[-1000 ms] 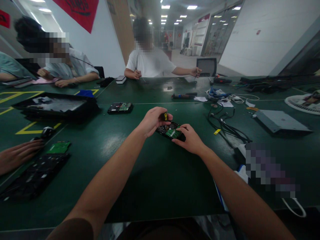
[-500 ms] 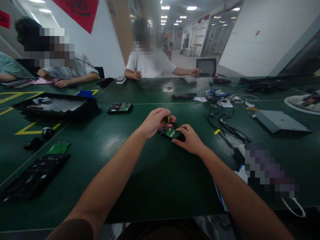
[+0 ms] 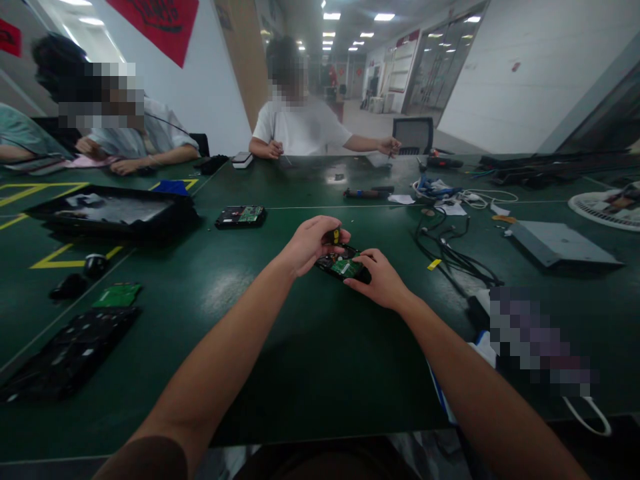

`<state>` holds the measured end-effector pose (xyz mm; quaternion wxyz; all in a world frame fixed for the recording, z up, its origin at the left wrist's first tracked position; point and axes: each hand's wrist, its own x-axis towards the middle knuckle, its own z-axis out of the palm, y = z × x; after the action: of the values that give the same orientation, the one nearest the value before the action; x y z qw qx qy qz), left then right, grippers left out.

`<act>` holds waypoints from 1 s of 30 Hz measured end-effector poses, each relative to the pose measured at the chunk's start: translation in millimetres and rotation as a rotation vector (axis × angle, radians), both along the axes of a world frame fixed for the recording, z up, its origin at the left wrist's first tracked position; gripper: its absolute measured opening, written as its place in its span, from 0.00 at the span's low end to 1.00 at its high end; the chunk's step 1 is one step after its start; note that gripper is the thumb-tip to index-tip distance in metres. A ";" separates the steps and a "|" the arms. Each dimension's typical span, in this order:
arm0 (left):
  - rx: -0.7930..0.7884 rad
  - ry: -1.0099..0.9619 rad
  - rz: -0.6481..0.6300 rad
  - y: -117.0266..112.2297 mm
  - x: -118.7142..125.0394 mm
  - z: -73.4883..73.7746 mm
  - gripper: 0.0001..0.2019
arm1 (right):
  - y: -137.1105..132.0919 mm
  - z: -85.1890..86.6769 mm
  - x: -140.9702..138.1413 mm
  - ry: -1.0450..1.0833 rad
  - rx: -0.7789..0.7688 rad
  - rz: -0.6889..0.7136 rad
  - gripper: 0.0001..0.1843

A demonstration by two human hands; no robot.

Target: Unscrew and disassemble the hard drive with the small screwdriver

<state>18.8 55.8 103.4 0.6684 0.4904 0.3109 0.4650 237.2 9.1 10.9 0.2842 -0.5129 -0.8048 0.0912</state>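
Observation:
My left hand (image 3: pixel 311 244) is closed around the short black-and-yellow handle of a screwdriver (image 3: pixel 337 236), whose tip is hidden below the fingers. Under it, a small black device with a bare green circuit board (image 3: pixel 346 268) lies on the dark green table (image 3: pixel 305 347). From the right side, my right hand (image 3: pixel 381 279) grips the edge of this device between thumb and fingers. Farther left rests a similar black device with a green board (image 3: pixel 241 216), untouched.
A black tray-like casing (image 3: pixel 115 210) and a black panel with a green board (image 3: pixel 70 350) lie left. On the right are black cables (image 3: pixel 453 250), a grey metal box (image 3: pixel 563 243) and a white fan grille (image 3: pixel 607 207). People (image 3: pixel 300 127) sit across the table.
The screwdriver handle has turned slightly in my left hand. My right hand and the device stay where they were.

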 end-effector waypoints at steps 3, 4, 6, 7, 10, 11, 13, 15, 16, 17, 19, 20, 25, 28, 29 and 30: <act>0.006 -0.010 0.045 3.8 -0.8 -2.5 0.08 | 0.4 -0.6 0.2 0.003 -0.004 -0.002 0.30; 0.026 0.013 0.063 5.1 -1.6 -2.9 0.08 | 0.4 -0.8 0.3 0.001 -0.006 -0.003 0.30; 0.075 0.072 0.086 6.8 -3.0 -3.1 0.09 | 0.5 -1.1 0.6 -0.004 -0.005 -0.007 0.30; 0.094 0.096 0.087 7.0 -3.3 -3.0 0.10 | 0.5 -1.3 0.8 -0.006 -0.004 -0.007 0.30; 0.085 0.092 0.019 4.5 -2.1 -2.3 0.11 | 0.5 -1.5 1.0 -0.014 -0.001 -0.007 0.30; 0.062 0.069 -0.019 3.1 -1.1 -2.0 0.11 | 0.6 -1.6 0.9 -0.016 -0.001 -0.006 0.29; 0.011 0.016 -0.075 0.6 0.6 -1.6 0.11 | 0.7 -1.9 0.6 -0.013 0.002 -0.004 0.29; -0.021 -0.024 -0.073 -0.4 1.4 -1.5 0.09 | 0.8 -2.1 0.3 0.001 0.009 0.003 0.29; -0.027 -0.037 -0.052 -0.1 1.2 -1.5 0.09 | 0.8 -2.2 0.2 0.008 0.012 0.007 0.29; -0.026 -0.043 -0.027 0.6 0.5 -1.5 0.08 | 0.9 -2.3 0.2 0.014 0.012 0.010 0.29; -0.001 -0.023 0.021 2.8 -1.7 -1.5 0.08 | 0.9 -2.3 0.5 0.017 0.007 0.009 0.29; 0.024 0.003 0.041 3.9 -3.1 -1.2 0.08 | 1.0 -2.3 0.7 0.014 0.002 0.006 0.30; 0.140 0.144 0.089 4.0 -6.7 1.3 0.12 | 1.4 -2.7 1.5 0.004 -0.006 -0.002 0.29; 0.088 0.106 0.032 1.7 -4.6 1.4 0.12 | 1.4 -3.2 1.0 0.004 0.008 -0.001 0.29; 0.058 0.075 0.007 1.4 -3.6 0.9 0.11 | 1.4 -3.3 0.8 0.005 0.013 -0.001 0.29; 0.029 0.043 -0.011 1.3 -2.6 0.2 0.11 | 1.3 -3.3 0.6 0.006 0.017 -0.001 0.29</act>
<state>16.2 57.1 103.6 0.6569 0.5115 0.3155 0.4553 237.9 10.4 7.6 0.2910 -0.5107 -0.8045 0.0858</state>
